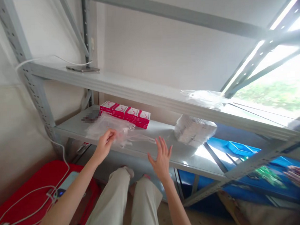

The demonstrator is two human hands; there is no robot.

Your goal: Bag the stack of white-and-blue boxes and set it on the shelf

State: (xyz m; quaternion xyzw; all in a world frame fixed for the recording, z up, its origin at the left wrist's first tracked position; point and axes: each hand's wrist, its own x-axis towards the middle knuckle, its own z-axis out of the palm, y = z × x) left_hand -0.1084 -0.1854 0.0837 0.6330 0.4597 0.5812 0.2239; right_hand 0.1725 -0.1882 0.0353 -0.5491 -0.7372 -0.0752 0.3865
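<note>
On the lower shelf (pixel 164 151) lies a clear plastic bag (pixel 123 135), thin and crumpled. My left hand (pixel 106 144) pinches its near edge, fingers closed. Just right of the bag's stretched end, my right hand (pixel 162 156) hovers over the shelf's front edge with fingers spread, holding nothing. Behind the bag stands a row of several small pink and white boxes (pixel 131 115). Farther right sits a white bundle wrapped in plastic (pixel 194 130).
A phone (pixel 82 68) and another clear plastic bag (pixel 204 97) lie on the upper shelf (pixel 139 84). White cables run over a red stool (pixel 50 173) at lower left. At right, another person's hand (pixel 299 175) is near blue trays (pixel 241 148) and green items.
</note>
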